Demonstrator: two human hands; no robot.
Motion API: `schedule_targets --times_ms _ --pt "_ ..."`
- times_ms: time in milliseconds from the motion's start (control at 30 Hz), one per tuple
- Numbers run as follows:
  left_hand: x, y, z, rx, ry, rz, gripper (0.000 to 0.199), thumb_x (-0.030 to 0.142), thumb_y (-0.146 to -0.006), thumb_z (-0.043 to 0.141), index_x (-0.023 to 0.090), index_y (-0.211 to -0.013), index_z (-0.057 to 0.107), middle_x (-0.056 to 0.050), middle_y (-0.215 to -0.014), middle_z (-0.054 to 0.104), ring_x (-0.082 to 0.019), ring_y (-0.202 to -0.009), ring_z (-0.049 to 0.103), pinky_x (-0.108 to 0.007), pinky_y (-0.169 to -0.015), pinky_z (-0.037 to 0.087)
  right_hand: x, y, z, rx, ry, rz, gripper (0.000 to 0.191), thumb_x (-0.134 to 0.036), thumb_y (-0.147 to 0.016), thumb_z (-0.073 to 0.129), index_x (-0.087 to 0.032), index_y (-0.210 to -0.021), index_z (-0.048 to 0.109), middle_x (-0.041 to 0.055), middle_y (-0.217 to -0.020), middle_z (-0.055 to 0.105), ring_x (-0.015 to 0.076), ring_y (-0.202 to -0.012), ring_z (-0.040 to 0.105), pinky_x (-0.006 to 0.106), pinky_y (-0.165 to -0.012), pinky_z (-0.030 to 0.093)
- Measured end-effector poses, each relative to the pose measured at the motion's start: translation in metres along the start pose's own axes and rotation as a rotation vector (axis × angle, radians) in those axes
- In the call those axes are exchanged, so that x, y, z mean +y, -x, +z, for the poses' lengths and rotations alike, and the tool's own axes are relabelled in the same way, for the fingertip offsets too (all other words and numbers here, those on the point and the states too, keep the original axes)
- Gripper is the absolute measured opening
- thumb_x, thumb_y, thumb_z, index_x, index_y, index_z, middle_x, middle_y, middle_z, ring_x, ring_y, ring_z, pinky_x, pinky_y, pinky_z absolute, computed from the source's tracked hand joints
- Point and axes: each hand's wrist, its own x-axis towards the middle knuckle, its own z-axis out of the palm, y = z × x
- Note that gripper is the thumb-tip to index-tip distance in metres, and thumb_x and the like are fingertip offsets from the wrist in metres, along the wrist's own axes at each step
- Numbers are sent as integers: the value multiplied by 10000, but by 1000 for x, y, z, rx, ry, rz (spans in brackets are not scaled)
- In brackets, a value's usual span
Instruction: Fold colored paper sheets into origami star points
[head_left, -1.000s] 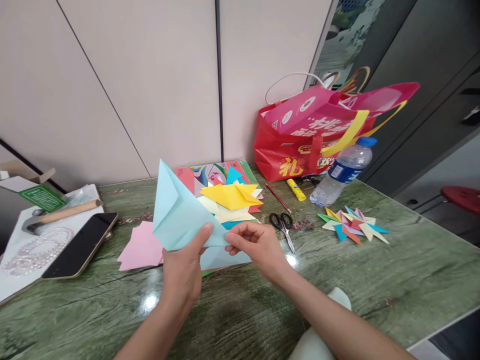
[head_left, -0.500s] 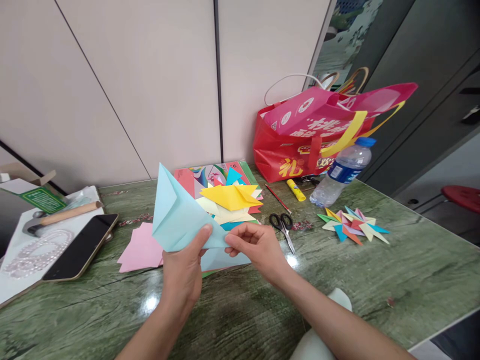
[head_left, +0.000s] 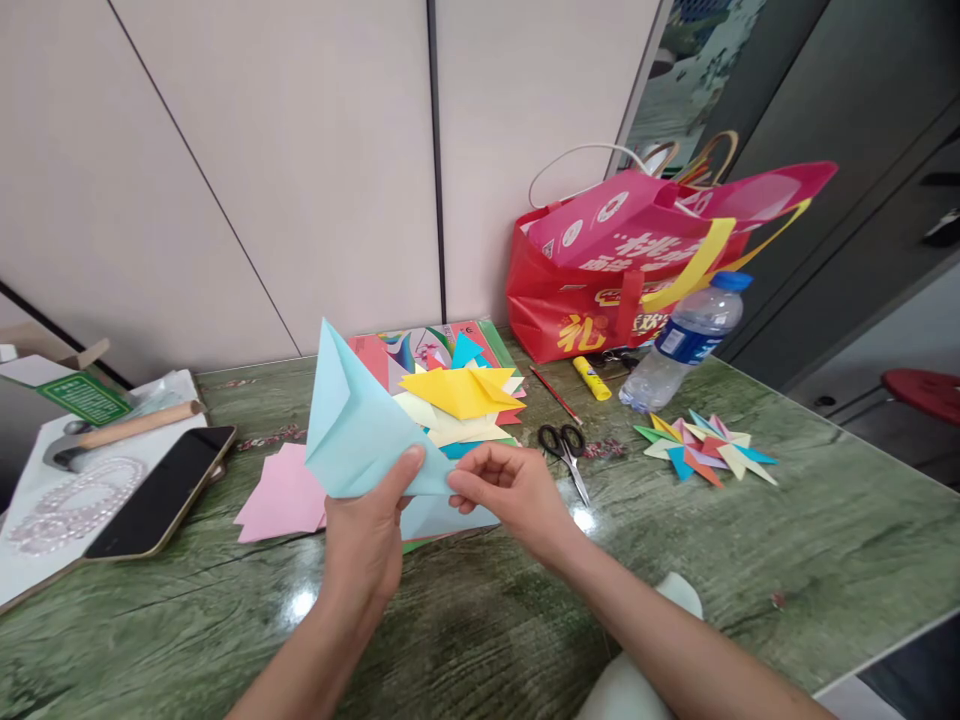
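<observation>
Head view, anything changed from half a second ago?
Barely: left hand point(head_left: 367, 540) still gripping the light-blue folded paper point(head_left: 367, 435), thumb in front; right hand point(head_left: 517, 495) still pinching its right corner. Framing shifted slightly.
Around it?
Left to right: hammer point(head_left: 139, 428), bead strand point(head_left: 82, 505), smartphone point(head_left: 165, 492), pink paper sheets point(head_left: 281, 495), yellow folded paper point(head_left: 457, 390) on a pile, red pencil point(head_left: 555, 393), scissors point(head_left: 568, 448), yellow glue stick point(head_left: 592, 380), red bag point(head_left: 559, 310), water bottle point(head_left: 679, 345), multicoloured paper stars point(head_left: 705, 448).
Blocking?
The light-blue paper, held up over the table point(head_left: 750, 560), hides part of the pile.
Orientation?
Peak points up; long axis slants from there down-right to the pinched corner.
</observation>
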Motion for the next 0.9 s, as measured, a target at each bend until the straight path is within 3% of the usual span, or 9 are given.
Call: schedule_targets --times_ms 200,467,600,733,900 --pt "0 -3 1 5 -29 -37 398 122 -499 802 138 -867 650 -10 -764 667 -157 -655 609 -271 -567 505 4 -1 -2 -14 -6 -27 294 -308 -563 778 -176 -695 550 -39 -556 616 118 -514 608 241 -504 499" --pt "-2 -6 -3 -42 -104 -36 469 148 -546 789 139 -992 645 -47 -863 693 -190 -733 631 -310 -627 518 8 -2 -7 -76 238 -172 185 -320 -645 723 -181 -645 602 -16 -626 593 109 -580 530 246 -561 449" --pt "-4 -8 -6 -47 -151 -23 444 169 -542 799 109 -962 668 -81 -891 707 -206 -783 638 -305 -660 516 6 -1 -10 -161 271 -173 157 -289 -664 710 -193 -777 660 -6 -763 596 87 -565 502 219 -517 432" --pt "-2 -9 -6 -115 -172 -75 380 179 -550 797 100 -907 690 -95 -892 722 -206 -759 646 -286 -614 521 4 -1 -12 -236 243 -182 276 -231 -650 720 -240 -922 669 12 -1025 569 49 -559 482 187 -499 443" --pt "4 -11 -7 -206 -181 -106 353 165 -557 789 109 -894 699 -96 -898 728 -205 -754 653 -284 -622 529 4 -3 -16 -266 233 -168 266 -234 -644 726 -229 -907 686 22 -969 592 115 -754 562 214 -607 509"
